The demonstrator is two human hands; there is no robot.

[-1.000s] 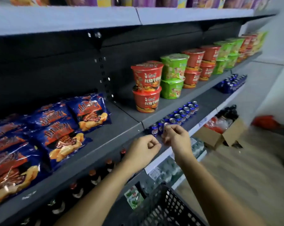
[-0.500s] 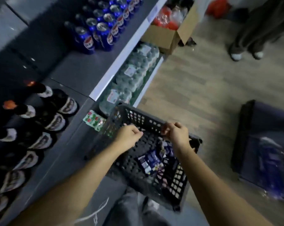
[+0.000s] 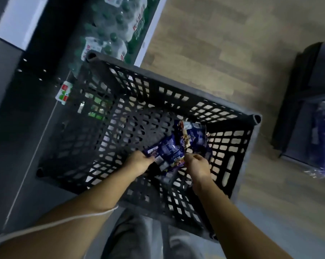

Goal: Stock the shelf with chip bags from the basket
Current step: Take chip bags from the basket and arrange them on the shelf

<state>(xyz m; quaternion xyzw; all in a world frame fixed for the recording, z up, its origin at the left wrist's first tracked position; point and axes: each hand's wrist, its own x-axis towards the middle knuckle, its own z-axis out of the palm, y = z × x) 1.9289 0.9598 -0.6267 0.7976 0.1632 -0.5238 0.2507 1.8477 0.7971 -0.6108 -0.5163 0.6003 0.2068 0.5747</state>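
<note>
Now both hands are down in the black basket (image 3: 176, 80), water bottles (image 3: 113, 25) on the low shelf beside it and plank floor (image 3: 214, 43) beyond. The left hand (image 3: 139, 163) and right hand (image 3: 197, 165) each grip an edge of a blue chip bag (image 3: 167, 152) on the basket's bottom, with another bag (image 3: 194, 136) just behind it.

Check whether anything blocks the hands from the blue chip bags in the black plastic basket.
Nothing visible does. The left hand and right hand grip the nearer blue chip bag inside the black plastic basket; a second bag lies beyond.
</note>
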